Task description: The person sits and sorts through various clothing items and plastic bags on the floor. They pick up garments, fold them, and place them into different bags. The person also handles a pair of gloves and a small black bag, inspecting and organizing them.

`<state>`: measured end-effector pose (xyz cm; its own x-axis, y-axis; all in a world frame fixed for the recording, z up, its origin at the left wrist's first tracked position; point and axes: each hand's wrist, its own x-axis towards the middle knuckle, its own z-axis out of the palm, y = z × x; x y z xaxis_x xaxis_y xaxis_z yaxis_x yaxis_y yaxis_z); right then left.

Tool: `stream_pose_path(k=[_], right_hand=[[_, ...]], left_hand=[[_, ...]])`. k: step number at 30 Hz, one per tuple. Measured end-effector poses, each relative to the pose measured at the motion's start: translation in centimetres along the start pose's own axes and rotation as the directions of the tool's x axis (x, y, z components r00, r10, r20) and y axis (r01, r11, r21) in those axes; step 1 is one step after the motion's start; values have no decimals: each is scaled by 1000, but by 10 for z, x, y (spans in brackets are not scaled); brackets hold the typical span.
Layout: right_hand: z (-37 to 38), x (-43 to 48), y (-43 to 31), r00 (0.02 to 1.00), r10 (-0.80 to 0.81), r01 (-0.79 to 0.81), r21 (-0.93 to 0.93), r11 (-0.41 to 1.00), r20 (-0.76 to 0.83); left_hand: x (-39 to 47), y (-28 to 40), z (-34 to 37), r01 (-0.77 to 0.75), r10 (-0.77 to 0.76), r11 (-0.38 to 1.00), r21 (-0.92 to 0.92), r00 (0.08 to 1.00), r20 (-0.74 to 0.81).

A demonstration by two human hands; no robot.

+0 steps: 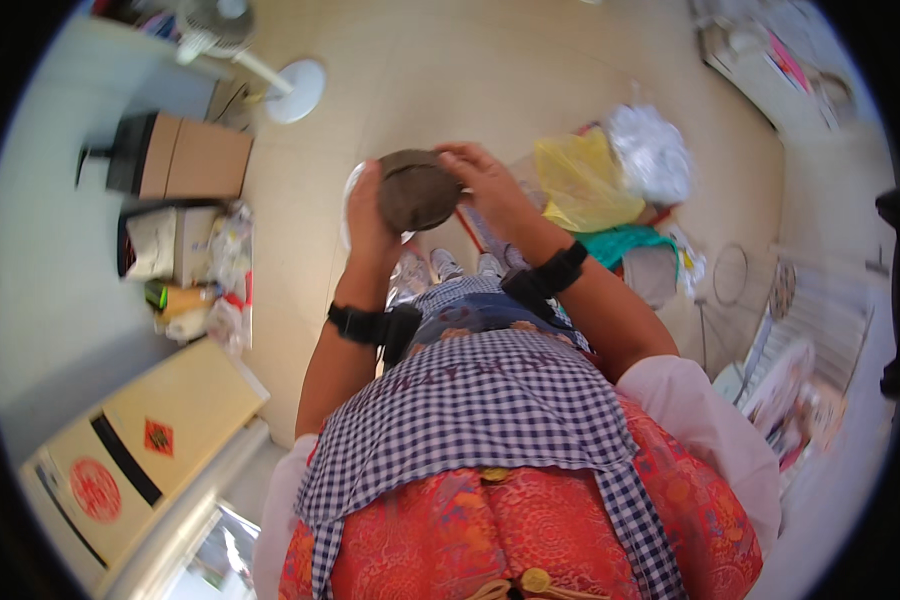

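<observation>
A round, dark brown object point(418, 196) with a seam across its top is held up between my two hands; its exact kind cannot be told. My left hand point(371, 206) presses against its left side. The fingers of my right hand point(487, 180) rest on its upper right edge. Behind and below my left hand shows part of a white round thing point(350, 214), mostly hidden. A black strap with a small device is on each wrist. A blue and white checked apron point(480, 405) covers my front.
Yellow point(585, 180) and clear plastic bags point(649, 150) lie to the right, near a green cloth or bag point(630, 244). A white fan base point(295, 91) stands at the upper left. Brown boxes point(195, 157) and a pale yellow refrigerator point(172, 397) line the left side.
</observation>
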<state>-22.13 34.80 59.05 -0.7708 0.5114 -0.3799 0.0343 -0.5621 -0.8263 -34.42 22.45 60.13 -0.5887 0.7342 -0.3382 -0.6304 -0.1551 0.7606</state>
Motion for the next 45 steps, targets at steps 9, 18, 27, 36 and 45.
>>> stream_pose_path(k=[9,18,27,36,45], right_hand=[[-43,-55,-3,998,3,-18,227,974,66],[-92,-93,15,966,-182,215,180,960,-183],[-90,-100,34,999,-38,43,348,936,-22],[-54,-85,64,922,65,-257,476,841,383],[-20,-82,116,768,466,-508,-27,861,439]], left_hand=[[-6,-30,64,-157,157,982,102,988,6],[-29,-79,101,157,-195,976,153,942,273],[-31,-78,52,324,-328,944,64,901,285],[-18,-112,-60,-246,-248,429,869,893,375],[-76,-81,-100,475,-535,836,275,817,214]])
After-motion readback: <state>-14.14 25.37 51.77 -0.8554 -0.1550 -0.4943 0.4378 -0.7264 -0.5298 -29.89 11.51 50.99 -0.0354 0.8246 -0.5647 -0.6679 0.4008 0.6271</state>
